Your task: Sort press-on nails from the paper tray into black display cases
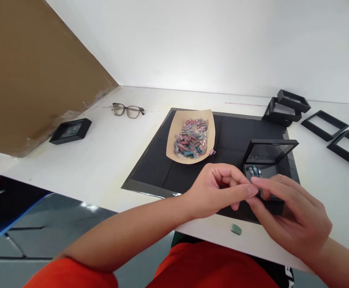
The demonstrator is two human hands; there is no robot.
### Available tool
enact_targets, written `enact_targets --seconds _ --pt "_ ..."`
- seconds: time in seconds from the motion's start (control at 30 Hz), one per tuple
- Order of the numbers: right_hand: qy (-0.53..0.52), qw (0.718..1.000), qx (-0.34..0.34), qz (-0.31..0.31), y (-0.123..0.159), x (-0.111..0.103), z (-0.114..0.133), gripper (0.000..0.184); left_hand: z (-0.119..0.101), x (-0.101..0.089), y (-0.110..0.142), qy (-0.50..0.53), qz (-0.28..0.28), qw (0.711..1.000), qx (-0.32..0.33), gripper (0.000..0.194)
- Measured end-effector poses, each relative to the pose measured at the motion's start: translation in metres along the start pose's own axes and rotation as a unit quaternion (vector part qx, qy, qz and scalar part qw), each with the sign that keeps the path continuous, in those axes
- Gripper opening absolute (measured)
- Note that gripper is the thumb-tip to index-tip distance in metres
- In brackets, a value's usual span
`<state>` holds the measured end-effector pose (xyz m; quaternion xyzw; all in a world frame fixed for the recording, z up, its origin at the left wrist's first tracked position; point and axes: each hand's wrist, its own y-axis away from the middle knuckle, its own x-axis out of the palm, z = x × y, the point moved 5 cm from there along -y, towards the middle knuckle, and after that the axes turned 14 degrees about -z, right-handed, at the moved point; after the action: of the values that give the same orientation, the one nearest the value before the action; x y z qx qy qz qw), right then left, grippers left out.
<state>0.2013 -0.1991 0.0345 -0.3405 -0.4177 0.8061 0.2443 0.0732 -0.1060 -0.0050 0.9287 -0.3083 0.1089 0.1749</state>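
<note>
My left hand (219, 190) and my right hand (291, 212) meet fingertip to fingertip, both pinched. Whatever lies between the fingers is hidden or too small to name. Right behind them stands a black box (270, 150) with its clear-windowed lid raised; several small teal and white pieces (254, 171) lie inside at the left. A green nail-shaped piece (236, 229) rests on the white table near its front edge, below my hands. Farther back, a tan paper tray (174, 138) holds a heap of small coloured pieces (192, 138), many in clear wrapping.
A black mat (150, 168) lies under the tray and box. Black boxes (288, 108) are stacked at the back right, with black frames (326, 124) beside them. Glasses (128, 110) and another black box (70, 131) sit on the left. A pink clip (212, 152) touches the tray.
</note>
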Motion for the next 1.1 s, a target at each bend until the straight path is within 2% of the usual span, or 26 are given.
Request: enact_targets --seconds 0.17,0.3,0.5,0.6,0.67,0.77,0.8,0.87,0.93,1.1 --pt "0.018 0.999 0.029 0.016 0.000 -0.001 -0.006 0.036 -0.004 0.000 -0.003 0.029 0.013 0.999 0.003 0.046" --pt "0.027 0.999 0.026 0.009 -0.002 0.000 -0.010 0.029 -0.003 0.001 -0.004 0.029 0.008 1.000 -0.004 0.046" --pt "0.031 0.998 -0.033 0.034 -0.003 0.002 -0.013 0.037 0.003 0.002 -0.006 0.020 -0.009 1.000 -0.003 0.051" --pt "0.044 0.996 -0.059 0.041 -0.006 -0.001 -0.015 0.043 0.003 0.003 -0.006 0.015 0.002 1.000 0.021 0.055" --pt "0.056 0.995 -0.062 0.050 -0.010 -0.008 -0.020 0.041 0.002 0.002 -0.005 0.006 0.000 0.999 0.048 0.059" --pt "0.073 0.991 -0.032 0.104 -0.016 -0.021 -0.041 0.025 -0.001 -0.001 -0.002 0.004 -0.021 0.996 0.090 0.061" --pt "0.077 0.985 -0.004 0.154 -0.015 -0.024 -0.052 0.024 -0.002 -0.002 -0.001 0.009 -0.029 0.994 0.103 0.061" --pt "0.097 0.971 0.059 0.209 -0.015 -0.033 -0.077 0.037 -0.004 -0.004 0.000 0.020 -0.038 0.991 0.126 0.062" --pt "0.091 0.945 0.094 0.300 -0.008 -0.036 -0.098 0.044 -0.006 -0.004 0.002 0.020 -0.041 0.989 0.140 0.063" --pt "0.110 0.925 0.145 0.333 0.007 -0.043 -0.127 0.052 -0.011 0.000 0.004 -0.031 -0.026 0.983 0.181 0.066"
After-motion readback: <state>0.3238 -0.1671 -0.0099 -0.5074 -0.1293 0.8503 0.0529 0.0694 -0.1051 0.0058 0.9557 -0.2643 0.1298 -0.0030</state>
